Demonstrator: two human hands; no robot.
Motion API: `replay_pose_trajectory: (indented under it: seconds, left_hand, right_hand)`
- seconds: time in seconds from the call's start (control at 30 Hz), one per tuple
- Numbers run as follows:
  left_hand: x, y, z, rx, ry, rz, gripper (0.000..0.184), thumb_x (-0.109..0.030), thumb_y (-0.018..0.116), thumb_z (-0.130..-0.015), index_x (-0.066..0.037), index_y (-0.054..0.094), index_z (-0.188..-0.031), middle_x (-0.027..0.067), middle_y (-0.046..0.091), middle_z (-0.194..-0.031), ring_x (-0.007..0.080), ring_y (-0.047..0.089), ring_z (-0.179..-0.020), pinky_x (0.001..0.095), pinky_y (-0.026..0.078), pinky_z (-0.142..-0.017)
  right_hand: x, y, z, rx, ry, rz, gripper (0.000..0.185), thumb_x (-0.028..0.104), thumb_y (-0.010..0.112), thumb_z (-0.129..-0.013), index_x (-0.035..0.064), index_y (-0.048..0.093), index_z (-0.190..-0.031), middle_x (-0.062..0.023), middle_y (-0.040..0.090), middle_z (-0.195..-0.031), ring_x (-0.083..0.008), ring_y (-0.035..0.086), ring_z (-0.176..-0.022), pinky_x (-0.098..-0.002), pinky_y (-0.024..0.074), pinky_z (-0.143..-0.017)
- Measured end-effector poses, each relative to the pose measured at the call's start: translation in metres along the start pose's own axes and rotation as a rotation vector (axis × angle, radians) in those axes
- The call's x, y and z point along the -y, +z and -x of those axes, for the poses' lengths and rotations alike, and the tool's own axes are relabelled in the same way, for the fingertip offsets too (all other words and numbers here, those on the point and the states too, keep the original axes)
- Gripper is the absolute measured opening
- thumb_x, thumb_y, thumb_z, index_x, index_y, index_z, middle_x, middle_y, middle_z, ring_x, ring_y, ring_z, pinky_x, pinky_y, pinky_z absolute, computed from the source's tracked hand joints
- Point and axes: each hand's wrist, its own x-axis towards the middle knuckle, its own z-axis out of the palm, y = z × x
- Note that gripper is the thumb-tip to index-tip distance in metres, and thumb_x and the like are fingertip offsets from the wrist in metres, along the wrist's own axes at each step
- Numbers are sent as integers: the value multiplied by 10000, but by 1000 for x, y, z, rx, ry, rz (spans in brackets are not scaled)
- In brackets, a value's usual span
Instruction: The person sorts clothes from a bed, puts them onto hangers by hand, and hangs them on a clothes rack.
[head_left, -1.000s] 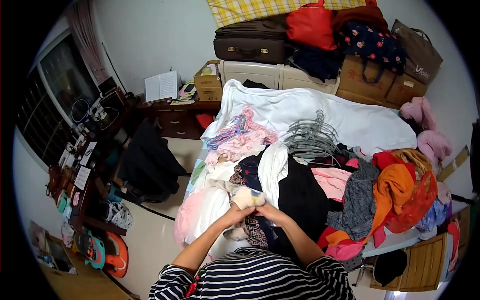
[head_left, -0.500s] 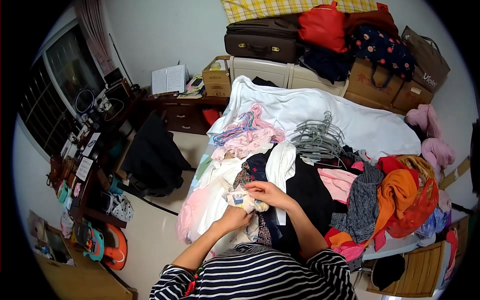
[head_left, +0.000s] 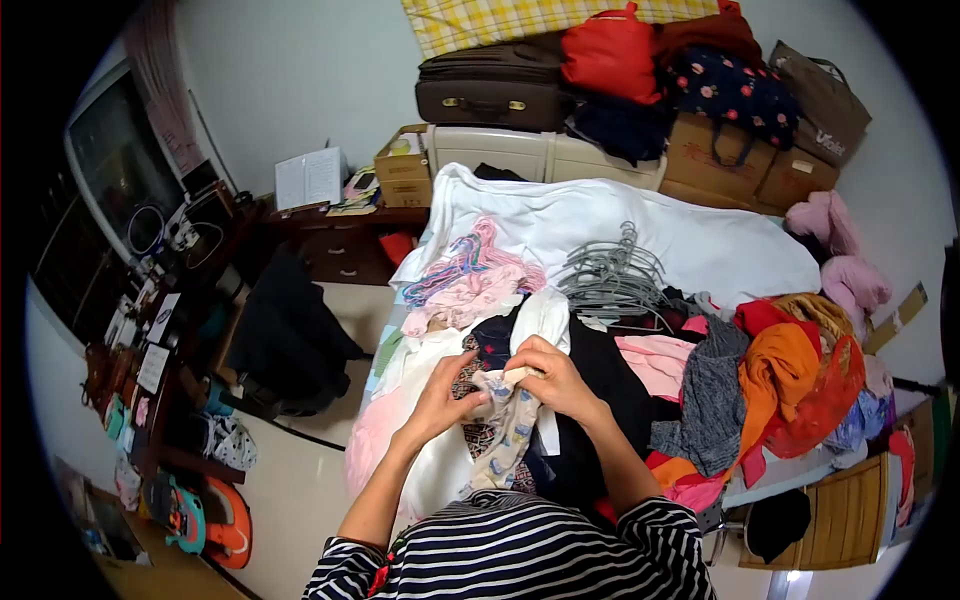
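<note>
Two hands work above a bed (head_left: 385, 352) in the head view: the right hand (head_left: 553, 380) pinches the upper end of a pale patterned cloth (head_left: 512, 440), the left hand (head_left: 452, 397) beside it with fingers parted; whether these grip, I cannot tell. The cloth hangs rumpled toward the striped top (head_left: 500, 550), seemingly neither straightened nor put down. Grey hangers (head_left: 610, 280) lie heaped; a grey garment (head_left: 712, 400) and orange cloth (head_left: 785, 365) remain loosely piled.
</note>
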Motion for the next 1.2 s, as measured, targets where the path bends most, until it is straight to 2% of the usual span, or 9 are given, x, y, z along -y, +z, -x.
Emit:
replay_pose_trajectory:
  seconds: [0.07,0.17,0.23,0.4,0.53,0.67,1.0,1.1,1.2]
  left_hand:
    - [4,16,-9,42,110,53,451,-178,704,-802,-3,547,-1187,54,591,-983,138,562,-877,258,469,-760]
    - [26,36,-13,128,-419,362,229,-151,700,-814,-33,623,-994,-26,591,-786,49,526,-710,210,438,-631]
    - [39,34,-20,-1,-415,501,169,-131,691,-823,-44,620,-949,-29,599,-801,28,520,-684,189,426,-610]
    - [48,39,-40,58,-359,621,63,-103,608,-887,-54,577,-910,-38,574,-754,36,503,-642,186,411,-595]
    - [51,56,-52,66,-393,566,58,-106,577,-907,-51,576,-927,-52,550,-762,21,469,-675,175,379,-613]
    - [48,55,-66,21,-369,493,81,-102,566,-911,-34,575,-955,-52,540,-800,17,463,-720,180,383,-643]
    - [52,58,-81,-92,-447,238,123,-130,531,-928,-18,564,-967,-19,506,-768,50,471,-683,206,415,-632]
    - [50,60,-89,-122,-482,242,120,-127,518,-934,-22,553,-981,-20,507,-785,51,468,-678,201,409,-626]
    - [52,64,-101,-181,-439,218,116,-124,513,-938,-22,547,-982,-34,502,-780,40,451,-693,188,378,-626]
  right_hand:
    - [-9,-3,0,-70,-54,48,124,2,620,-730,-5,608,-853,-77,522,-872,-183,550,-834,-264,431,-732]
    - [-17,-20,3,-244,11,110,118,24,644,-708,-8,548,-768,-76,509,-802,-192,540,-763,-273,416,-681]
    - [-31,-36,9,-277,96,155,143,33,621,-685,1,568,-814,-106,552,-778,-245,571,-731,-312,442,-676]
    - [-89,-68,34,316,447,-93,198,149,684,-803,-1,626,-919,-50,625,-866,-117,571,-775,-266,462,-703]
    - [-173,-97,39,-8,480,-89,278,153,670,-802,-13,614,-1018,-96,645,-895,-167,623,-829,-284,495,-755]
    - [-296,-150,37,-416,610,369,361,200,663,-771,-19,596,-1050,-209,612,-1035,-369,581,-984,-393,459,-878]
    - [-366,-210,25,-307,818,1116,515,227,662,-752,15,503,-1193,-155,479,-1304,-326,390,-1260,-504,291,-1033]
    - [-359,-208,22,-79,1021,1091,401,238,659,-747,54,593,-1097,-146,597,-1148,-325,520,-1139,-470,372,-975]
    - [-359,-193,32,-182,673,781,167,254,641,-754,101,658,-819,-152,643,-763,-362,622,-764,-436,481,-700]
